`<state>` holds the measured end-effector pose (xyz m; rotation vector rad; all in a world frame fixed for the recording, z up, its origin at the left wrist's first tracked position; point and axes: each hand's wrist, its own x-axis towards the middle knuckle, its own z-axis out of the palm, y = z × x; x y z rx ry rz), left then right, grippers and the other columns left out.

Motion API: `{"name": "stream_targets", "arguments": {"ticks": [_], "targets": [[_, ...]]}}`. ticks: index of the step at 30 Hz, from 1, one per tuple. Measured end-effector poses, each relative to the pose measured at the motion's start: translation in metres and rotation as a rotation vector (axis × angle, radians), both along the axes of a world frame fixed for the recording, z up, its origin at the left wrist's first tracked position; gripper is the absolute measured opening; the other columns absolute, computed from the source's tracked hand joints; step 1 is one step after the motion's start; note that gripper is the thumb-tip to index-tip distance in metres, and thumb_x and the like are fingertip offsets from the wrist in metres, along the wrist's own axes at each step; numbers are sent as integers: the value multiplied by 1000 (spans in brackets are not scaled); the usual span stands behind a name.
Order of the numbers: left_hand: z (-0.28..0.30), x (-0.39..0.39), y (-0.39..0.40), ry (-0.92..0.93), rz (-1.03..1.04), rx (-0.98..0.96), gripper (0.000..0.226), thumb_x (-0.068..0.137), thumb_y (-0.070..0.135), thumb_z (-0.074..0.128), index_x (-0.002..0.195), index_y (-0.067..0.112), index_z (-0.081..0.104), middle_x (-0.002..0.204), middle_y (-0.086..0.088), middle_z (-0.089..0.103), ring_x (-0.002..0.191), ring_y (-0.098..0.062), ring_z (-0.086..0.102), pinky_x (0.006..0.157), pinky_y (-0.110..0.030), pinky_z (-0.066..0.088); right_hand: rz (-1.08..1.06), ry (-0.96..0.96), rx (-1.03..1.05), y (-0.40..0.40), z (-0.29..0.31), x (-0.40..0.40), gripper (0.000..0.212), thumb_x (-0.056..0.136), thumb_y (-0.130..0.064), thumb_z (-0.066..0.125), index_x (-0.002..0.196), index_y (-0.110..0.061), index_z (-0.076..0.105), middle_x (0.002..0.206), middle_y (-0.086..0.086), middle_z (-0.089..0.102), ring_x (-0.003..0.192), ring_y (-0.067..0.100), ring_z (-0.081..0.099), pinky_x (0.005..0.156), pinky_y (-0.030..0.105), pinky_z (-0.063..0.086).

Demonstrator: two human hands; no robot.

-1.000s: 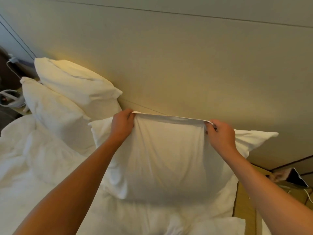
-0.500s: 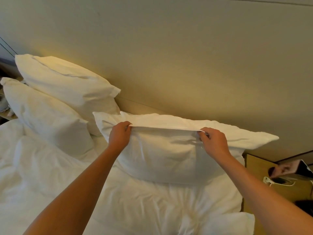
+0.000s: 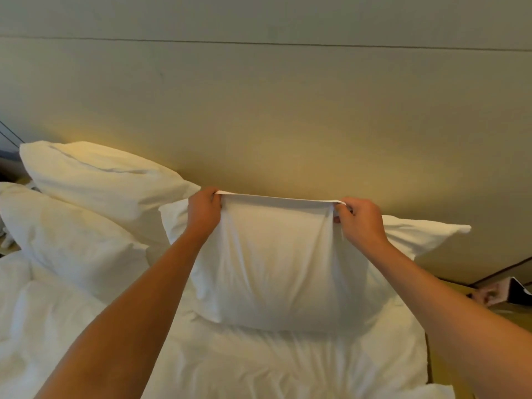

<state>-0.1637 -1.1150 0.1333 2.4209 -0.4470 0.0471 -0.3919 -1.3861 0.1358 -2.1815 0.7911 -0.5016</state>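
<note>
A white pillow [image 3: 276,260] in a white case hangs upright in front of me, its lower edge touching the bed. My left hand [image 3: 203,214] grips the left end of the case's top hem. My right hand [image 3: 359,221] pinches the right end, and the hem is stretched taut between them. Behind it a second white pillow [image 3: 417,234] lies against the wall, mostly hidden, with its corners showing on both sides.
Two more white pillows [image 3: 95,180] [image 3: 66,240] lean against the beige headboard wall [image 3: 288,125] at the left. A rumpled white duvet [image 3: 259,364] covers the bed. A wooden bedside table [image 3: 460,286] with a tilted dark-edged card [image 3: 501,293] stands at the right.
Both hands have lifted the pillow by its top hem from its lower position half a second ago, pulling the hem taut. The view has tilted upward.
</note>
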Motion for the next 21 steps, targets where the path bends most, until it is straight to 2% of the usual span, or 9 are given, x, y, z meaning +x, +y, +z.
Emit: {"name": "stream_targets", "arguments": {"ticks": [6, 8, 10, 11, 12, 14, 16, 19, 21], "targets": [[14, 28, -22, -29, 30, -132, 26, 101, 13, 46, 99, 3, 70, 98, -17, 71, 91, -32, 63, 79, -31, 39, -12, -112, -38, -10, 16, 25, 29, 97, -17, 54, 77, -2, 68, 76, 16, 70, 79, 36, 67, 74, 47, 55], [5, 30, -25, 18, 6, -143, 23, 101, 13, 50, 108, 5, 70, 111, -17, 70, 105, -34, 63, 86, -32, 43, -23, -88, -64, -12, 6, 33, 30, 99, -18, 53, 78, -3, 68, 77, 14, 69, 80, 35, 64, 71, 45, 51], [-16, 21, -27, 88, -55, -55, 35, 100, 18, 59, 133, 10, 60, 143, -18, 55, 133, -35, 50, 107, -35, 39, -3, -11, -84, -10, -9, 38, 27, 101, -18, 53, 83, -8, 70, 85, 9, 70, 87, 33, 65, 70, 39, 46], [-29, 12, -28, 141, -87, 14, 52, 99, 24, 64, 147, 14, 48, 158, -16, 39, 146, -34, 37, 116, -36, 33, 31, 27, -84, -8, -19, 39, 22, 102, -18, 54, 94, -11, 74, 98, 8, 73, 97, 31, 66, 77, 36, 47], [-43, 1, -29, 197, -111, 73, 69, 97, 31, 66, 156, 18, 33, 167, -13, 21, 153, -32, 24, 121, -39, 27, 83, 76, -100, -6, -31, 39, 21, 103, -19, 56, 111, -13, 74, 116, 8, 72, 112, 30, 65, 91, 36, 48], [-68, -21, -32, 278, -144, 150, 88, 96, 44, 65, 162, 23, 11, 172, -9, 1, 157, -30, 8, 124, -42, 20, 208, 226, -238, -3, -53, 34, 37, 102, -25, 62, 138, -17, 64, 148, 8, 57, 141, 27, 49, 119, 45, 34], [-89, -41, -37, 304, -171, 220, 92, 95, 53, 60, 163, 24, 5, 172, -8, -2, 158, -31, 6, 125, -45, 16, 287, 307, -428, -4, -70, 21, 49, 99, -33, 64, 146, -22, 56, 161, 7, 44, 154, 27, 33, 125, 53, 20], [-108, -66, -47, 285, -227, 346, 84, 97, 61, 50, 162, 26, 10, 172, -6, 2, 157, -30, 7, 125, -47, 17, 369, 378, -642, -6, -88, -8, 50, 99, -40, 58, 145, -22, 55, 161, 8, 44, 156, 30, 29, 126, 57, 18], [-115, -80, -57, 284, -255, 376, 81, 98, 61, 47, 162, 27, 12, 172, -5, 0, 158, -30, 4, 124, -47, 18, 394, 425, -692, -11, -98, -28, 52, 99, -44, 53, 146, -22, 53, 162, 7, 42, 156, 30, 28, 128, 56, 16]]}}
